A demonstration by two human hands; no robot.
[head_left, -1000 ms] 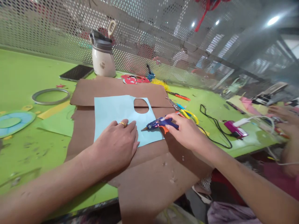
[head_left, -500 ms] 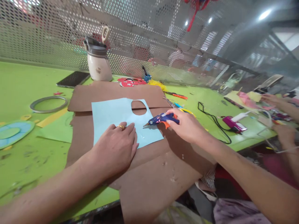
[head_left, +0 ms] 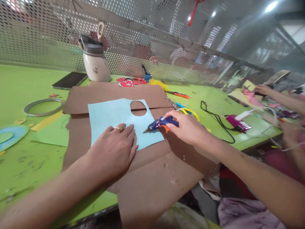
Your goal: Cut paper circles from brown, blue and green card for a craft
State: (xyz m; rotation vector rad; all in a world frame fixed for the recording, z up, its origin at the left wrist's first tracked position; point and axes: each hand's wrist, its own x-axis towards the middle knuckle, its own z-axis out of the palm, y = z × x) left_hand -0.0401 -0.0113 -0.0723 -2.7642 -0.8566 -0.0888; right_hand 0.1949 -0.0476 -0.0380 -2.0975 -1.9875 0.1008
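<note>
Two hands on my feed. Right hand (head_left: 188,127): fingers closed round the glue gun (head_left: 157,123), nozzle aimed toward the left fingers, over the blue paper (head_left: 107,113); tip contact unclear to me. Left hand (head_left: 113,148): fingers flat on that paper, gripping nothing. Brown cardboard (head_left: 147,197) underneath.

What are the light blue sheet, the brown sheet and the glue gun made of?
Light blue sheet: probably paper, matte, thin at its cut edges.
Brown sheet: likely cardboard or heavy paper, dull, creased, ragged-edged.
Glue gun: seemingly hard plastic, slightly shiny, smooth and stiff-looking.
</note>
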